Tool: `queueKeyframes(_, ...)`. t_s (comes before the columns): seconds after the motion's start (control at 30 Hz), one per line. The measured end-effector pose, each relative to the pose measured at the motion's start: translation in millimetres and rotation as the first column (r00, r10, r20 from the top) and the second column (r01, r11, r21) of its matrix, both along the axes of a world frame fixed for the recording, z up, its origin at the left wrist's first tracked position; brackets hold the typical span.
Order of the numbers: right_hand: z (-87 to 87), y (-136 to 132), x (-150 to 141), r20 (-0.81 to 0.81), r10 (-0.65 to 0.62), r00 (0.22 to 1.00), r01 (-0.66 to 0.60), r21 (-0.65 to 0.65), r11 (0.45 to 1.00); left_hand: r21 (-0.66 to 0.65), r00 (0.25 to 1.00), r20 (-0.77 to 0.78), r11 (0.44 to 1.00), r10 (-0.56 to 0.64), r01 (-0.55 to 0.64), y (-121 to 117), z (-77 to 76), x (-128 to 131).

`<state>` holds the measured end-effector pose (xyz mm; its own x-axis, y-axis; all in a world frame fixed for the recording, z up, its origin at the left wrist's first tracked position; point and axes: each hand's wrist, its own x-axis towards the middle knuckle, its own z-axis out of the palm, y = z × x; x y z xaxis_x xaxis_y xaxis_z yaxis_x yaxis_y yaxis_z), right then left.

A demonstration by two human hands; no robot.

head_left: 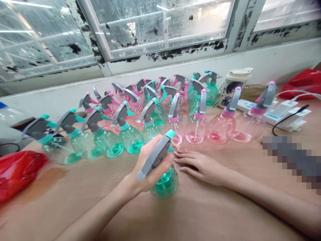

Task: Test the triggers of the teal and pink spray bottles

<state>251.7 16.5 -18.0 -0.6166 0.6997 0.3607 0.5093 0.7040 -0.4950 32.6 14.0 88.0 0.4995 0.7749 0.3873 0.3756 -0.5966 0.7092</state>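
Observation:
My left hand (150, 164) is wrapped round the neck of a green spray bottle (165, 184), just below its grey trigger head with a teal nozzle. The bottle stands near the middle of the table, in front of the others. Palm down, my right hand (198, 164) lies on the tabletop to the right of that bottle, fingers stretched toward it and holding nothing. Behind both hands are rows of spray bottles: green ones (110, 144) toward the left and pink ones (220, 129) toward the right, all with grey trigger heads.
A white lidded cup (234, 87) stands behind the pink bottles. Power strips (286, 117) with plugs and cables lie at the right. Red plastic bags sit at the left (17, 170) and far right (303, 83). A window (160, 26) runs along the back wall.

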Motion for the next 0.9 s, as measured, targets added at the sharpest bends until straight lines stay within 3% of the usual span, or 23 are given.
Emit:
queueKeyframes(0.1, -1.5, 1, 0, 0.023, 0.000, 1.000, 0.000, 0.002, 1.000, -0.057, 0.999, 0.017, 0.998, 0.033, -0.032, -2, 0.4, 3)
queueKeyframes(0.33, -1.8, 1, 1, 0.050, 0.002, 0.999, -0.001, -0.007, 1.000, -0.032, 0.998, 0.064, 0.999, 0.025, -0.023, -4, 1.6, 7)
queueKeyframes(0.53, -1.5, 0, 1, 0.059, -0.005, 0.998, 0.006, -0.021, 1.000, 0.018, 0.979, 0.197, 0.999, -0.043, 0.040, -1, -9.5, 4)
queueKeyframes(0.6, -3.2, 0, 2, 0.060, 0.001, 0.998, 0.000, -0.024, 1.000, 0.047, 0.976, 0.217, 0.999, -0.019, 0.009, -1, -14.4, 2)
queueKeyframes(0.73, -6.9, 1, 2, 0.033, 0.012, 0.999, -0.012, -0.009, 1.000, 0.057, 0.990, 0.094, 0.992, 0.104, -0.110, -8, -21.4, -6)
queueKeyframes(0.9, -10.5, -1, 0, 0.041, -0.004, 0.999, 0.003, 0.033, 0.999, 0.047, 0.990, -0.042, 0.990, 0.134, -0.132, -27, -27.7, -26)
